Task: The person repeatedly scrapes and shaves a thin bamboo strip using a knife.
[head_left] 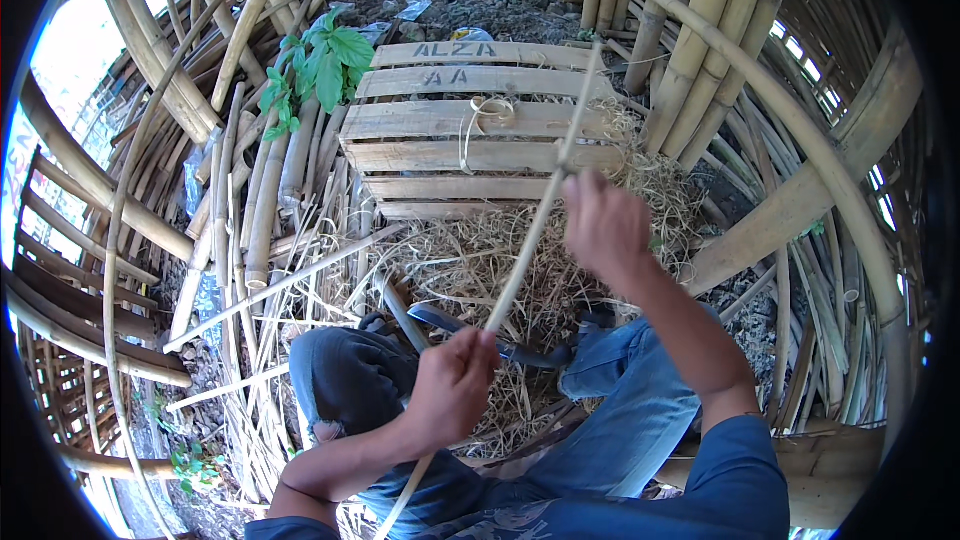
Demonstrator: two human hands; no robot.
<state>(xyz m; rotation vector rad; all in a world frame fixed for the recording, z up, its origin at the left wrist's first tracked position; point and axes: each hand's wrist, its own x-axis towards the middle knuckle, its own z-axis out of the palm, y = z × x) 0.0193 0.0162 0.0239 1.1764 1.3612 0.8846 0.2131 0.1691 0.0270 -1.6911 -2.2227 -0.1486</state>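
Note:
A long pale bamboo strip runs slantwise from my lap up over the wooden slats. My left hand is closed round its lower part, above my knee. Higher up, my right hand is closed right beside the strip, slightly blurred. A small dark bit shows at its fingertips against the strip; whether a blade or something else is in those fingers I cannot make out. Between my legs lies a dark curved object with a bluish edge, its kind unclear.
Ahead lies a slatted wooden crate panel with a curled strip on it. Curly shavings cover the ground before me. Bamboo poles stand around, a leafy plant grows at left, and loose poles lie there.

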